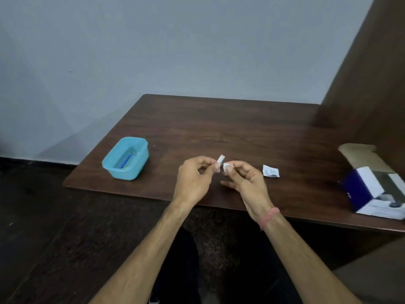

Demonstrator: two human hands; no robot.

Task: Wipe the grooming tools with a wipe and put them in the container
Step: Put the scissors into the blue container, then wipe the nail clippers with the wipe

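Observation:
Over the middle of the brown table [219,119], my left hand [195,181] pinches a small silver nail clipper [221,159] by its near end. My right hand [245,178] pinches a small folded white wipe [227,166] just right of the clipper, close to its tip. A light blue plastic container [126,159] stands at the table's left side, apart from both hands. Inside it lies a blue tool with a yellow tip [126,161].
A torn white wipe sachet [270,171] lies on the table right of my right hand. An open white and dark blue cardboard box [372,187] sits at the table's right edge. A brown wooden panel [372,84] rises at the far right.

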